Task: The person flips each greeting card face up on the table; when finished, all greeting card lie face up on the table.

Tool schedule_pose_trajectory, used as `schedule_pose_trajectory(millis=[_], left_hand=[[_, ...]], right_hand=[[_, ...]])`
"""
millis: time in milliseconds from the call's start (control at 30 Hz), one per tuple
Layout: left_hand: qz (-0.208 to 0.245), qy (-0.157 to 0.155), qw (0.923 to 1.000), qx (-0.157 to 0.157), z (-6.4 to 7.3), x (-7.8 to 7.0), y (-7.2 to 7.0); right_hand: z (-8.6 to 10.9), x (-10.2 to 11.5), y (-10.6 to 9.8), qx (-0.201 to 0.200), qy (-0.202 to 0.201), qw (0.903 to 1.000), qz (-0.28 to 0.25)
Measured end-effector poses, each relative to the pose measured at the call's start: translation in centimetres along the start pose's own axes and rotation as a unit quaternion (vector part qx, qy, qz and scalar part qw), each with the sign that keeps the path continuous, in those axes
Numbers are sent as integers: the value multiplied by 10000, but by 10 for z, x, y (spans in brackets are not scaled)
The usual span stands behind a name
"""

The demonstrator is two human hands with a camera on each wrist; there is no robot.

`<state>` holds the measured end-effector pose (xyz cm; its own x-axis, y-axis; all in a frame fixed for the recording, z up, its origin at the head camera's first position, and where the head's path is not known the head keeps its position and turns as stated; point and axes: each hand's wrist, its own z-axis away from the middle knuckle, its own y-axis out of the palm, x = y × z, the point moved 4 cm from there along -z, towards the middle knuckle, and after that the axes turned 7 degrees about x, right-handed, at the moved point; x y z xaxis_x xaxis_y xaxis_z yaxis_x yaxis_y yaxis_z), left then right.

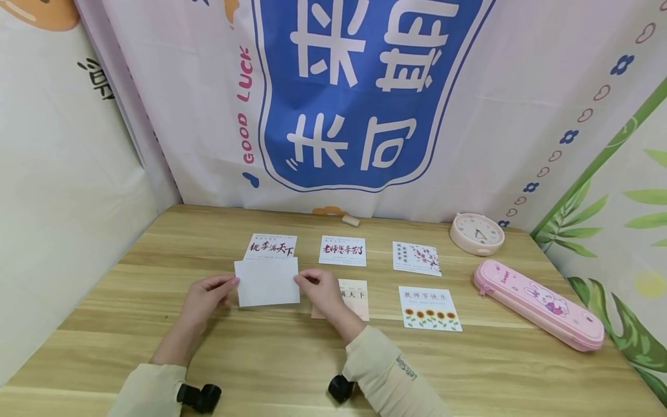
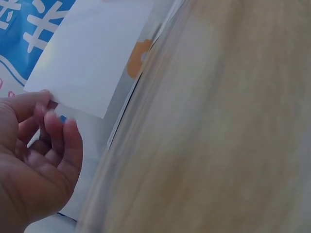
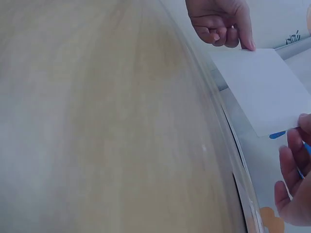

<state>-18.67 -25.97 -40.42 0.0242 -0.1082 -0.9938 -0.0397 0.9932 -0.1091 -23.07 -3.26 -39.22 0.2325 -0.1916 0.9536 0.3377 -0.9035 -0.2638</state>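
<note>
A white card (image 1: pixel 267 282), its blank side facing the head camera, is held up between both hands. My left hand (image 1: pixel 207 298) pinches its left edge between thumb and forefinger. The right hand (image 1: pixel 325 292) pinches the opposite edge. In the left wrist view the card (image 2: pixel 92 53) tilts above the left hand (image 2: pixel 41 155), whose other fingers are loosely curled. Both hands meet the card (image 3: pixel 265 90) in the right wrist view. Behind it, a card with dark red brush characters (image 1: pixel 271 245) is partly covered. The right hand overlaps a beige card (image 1: pixel 355 296) on the table.
Farther right lie a brush-lettered card (image 1: pixel 342 251), a blossom card (image 1: pixel 417 258) and a sunflower card (image 1: pixel 429 308). A pink pencil case (image 1: pixel 539 304) and a round pink clock (image 1: pixel 476 234) stand at the table's right. A small beige cylinder (image 1: pixel 351 220) lies near the back edge.
</note>
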Motion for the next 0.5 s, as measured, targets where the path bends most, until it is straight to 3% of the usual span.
schedule_pose_trajectory(millis=[133, 233, 367, 500], left_hand=[[644, 335, 9956, 594, -6, 7, 1], [1009, 546, 9891, 927, -10, 13, 2], [1085, 639, 9854, 1145, -15, 20, 2], [931, 626, 9866, 1184, -15, 20, 2]], right_hand=[[0, -2, 0, 141, 214, 9963, -824], [1, -1, 0, 329, 250, 9928, -1128], [2, 0, -1, 491, 342, 9912, -1184], [3, -3, -1, 592, 586, 9873, -1351]])
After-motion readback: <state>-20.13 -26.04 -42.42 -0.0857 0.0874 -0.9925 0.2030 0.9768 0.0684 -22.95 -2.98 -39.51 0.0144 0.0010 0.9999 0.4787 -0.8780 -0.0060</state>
